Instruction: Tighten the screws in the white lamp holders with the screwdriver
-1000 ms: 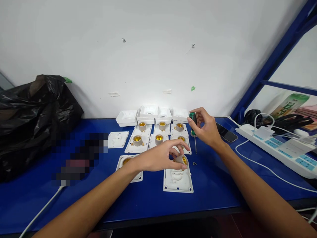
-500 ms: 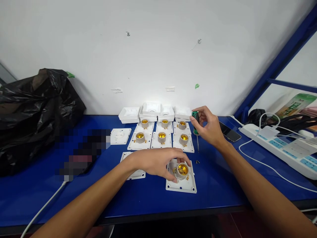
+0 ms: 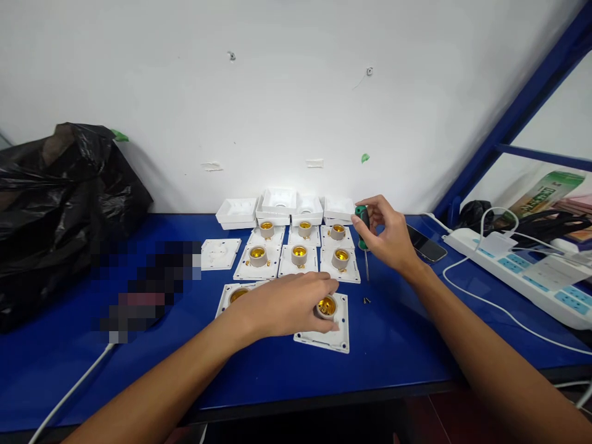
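My left hand (image 3: 284, 305) is curled round a beige lamp socket with a brass insert (image 3: 326, 306), which stands on a white square base plate (image 3: 329, 336) near the table's front. My right hand (image 3: 388, 237) holds a green-handled screwdriver (image 3: 362, 222) upright, tip down, just right of the rows of sockets. Two small dark screws (image 3: 366, 301) lie on the blue table between my hands. Behind the plate, several more sockets on white plates (image 3: 298, 258) stand in rows. Another socket plate (image 3: 234, 296) shows partly under my left wrist.
White covers (image 3: 280, 206) are stacked against the wall. A loose white plate (image 3: 219, 254) lies left of the rows. A black plastic bag (image 3: 55, 203) fills the left. A phone (image 3: 425, 246), a power strip (image 3: 522, 274) and white cables (image 3: 490, 305) lie at right.
My left hand has brought the socket down from a tilted hold onto the base plate and shifted plate and socket slightly left. My right hand has stayed put with the screwdriver.
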A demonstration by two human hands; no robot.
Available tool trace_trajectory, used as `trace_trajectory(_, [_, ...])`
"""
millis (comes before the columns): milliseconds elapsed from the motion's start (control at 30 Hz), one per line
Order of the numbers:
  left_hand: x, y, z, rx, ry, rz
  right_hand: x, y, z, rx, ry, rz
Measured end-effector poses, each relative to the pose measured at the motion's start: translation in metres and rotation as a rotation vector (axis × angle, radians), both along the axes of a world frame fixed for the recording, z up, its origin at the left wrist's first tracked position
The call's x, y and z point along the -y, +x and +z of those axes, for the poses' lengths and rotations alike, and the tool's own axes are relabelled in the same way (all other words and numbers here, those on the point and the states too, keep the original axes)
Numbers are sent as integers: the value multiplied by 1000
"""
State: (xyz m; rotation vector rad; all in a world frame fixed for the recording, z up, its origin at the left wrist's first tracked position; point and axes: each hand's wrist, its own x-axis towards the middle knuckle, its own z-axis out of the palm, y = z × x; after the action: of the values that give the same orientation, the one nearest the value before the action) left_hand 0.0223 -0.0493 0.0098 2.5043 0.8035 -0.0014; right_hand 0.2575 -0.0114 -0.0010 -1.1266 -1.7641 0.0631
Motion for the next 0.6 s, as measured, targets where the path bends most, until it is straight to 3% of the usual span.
trace_trajectory(133, [-1, 3, -2, 23, -9, 27, 1, -1, 0, -3, 12, 13])
trace_trajectory(433, [-17, -7, 6, 126, -259, -74, 3, -2, 2, -8, 3, 5])
trace_trajectory(600, [-18, -10, 7, 159, -247, -92, 3, -2, 1, 1, 0, 12])
